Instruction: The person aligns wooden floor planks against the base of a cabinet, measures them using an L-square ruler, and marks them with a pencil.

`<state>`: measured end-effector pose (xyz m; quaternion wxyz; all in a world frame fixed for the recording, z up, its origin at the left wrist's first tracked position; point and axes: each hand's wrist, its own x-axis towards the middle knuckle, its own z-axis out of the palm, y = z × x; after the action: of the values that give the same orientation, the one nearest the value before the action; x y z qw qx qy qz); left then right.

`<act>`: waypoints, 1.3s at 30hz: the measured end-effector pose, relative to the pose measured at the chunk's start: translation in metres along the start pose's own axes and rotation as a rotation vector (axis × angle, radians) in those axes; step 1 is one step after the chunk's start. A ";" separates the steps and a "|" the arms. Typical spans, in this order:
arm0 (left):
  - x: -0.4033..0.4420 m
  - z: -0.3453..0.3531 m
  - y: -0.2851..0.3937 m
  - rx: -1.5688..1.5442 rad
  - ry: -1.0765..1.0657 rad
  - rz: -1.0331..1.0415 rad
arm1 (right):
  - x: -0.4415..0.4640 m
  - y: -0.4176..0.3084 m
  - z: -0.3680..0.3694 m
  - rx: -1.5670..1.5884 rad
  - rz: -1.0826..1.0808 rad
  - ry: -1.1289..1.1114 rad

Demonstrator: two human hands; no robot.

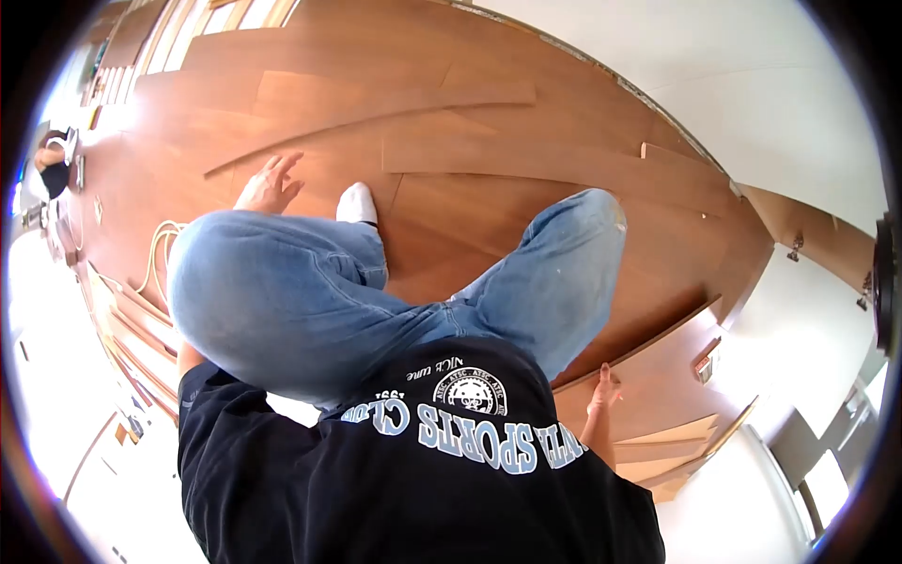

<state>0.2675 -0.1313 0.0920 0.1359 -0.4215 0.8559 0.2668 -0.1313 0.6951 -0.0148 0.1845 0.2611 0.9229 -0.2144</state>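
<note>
My left hand (270, 185) is over the brown wooden floor (310, 103) beyond my left knee, fingers apart and holding nothing. It is nearest to the left end of a long, thin brown strip (376, 115) on the floor. My right hand (604, 388) is low beside my right thigh, fingers apart, at the edge of a long plank (658, 340); whether it touches the plank is unclear. Between my bent legs, a white-socked foot (356, 204) rests on the floor.
Another plank (498, 189) lies in front of my legs. Stacked boards (667, 449) are at the lower right, with more boards (141, 329) and a looped cable (158, 252) at left. A person (54, 167) is at the far left. A white wall (733, 85) borders the floor.
</note>
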 end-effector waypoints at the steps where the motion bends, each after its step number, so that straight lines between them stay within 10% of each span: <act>1: 0.001 0.006 -0.007 0.012 0.029 0.012 | -0.008 -0.003 -0.006 0.035 -0.024 -0.094; 10: 0.009 0.043 -0.032 -0.359 0.111 0.022 | -0.090 -0.071 -0.074 0.235 -0.432 -0.685; 20: 0.050 -0.037 0.042 -0.663 0.288 0.256 | -0.243 -0.392 -0.079 -0.235 -0.652 -1.354; 26: 0.041 -0.046 -0.006 -1.198 0.447 0.509 | -0.322 -0.520 0.001 -0.788 -0.433 -1.611; 33: -0.011 0.015 -0.117 -1.398 0.649 -0.002 | -0.325 -0.615 0.098 -0.926 -0.154 -1.709; 39: 0.000 0.036 -0.149 -1.266 0.612 -0.489 | -0.341 -0.645 0.204 -1.026 -1.253 -1.172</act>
<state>0.3866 -0.1853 0.0116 -0.3220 -0.6531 0.4200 0.5417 -0.1750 -0.0405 0.1612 0.5545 -0.5308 0.6384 0.0566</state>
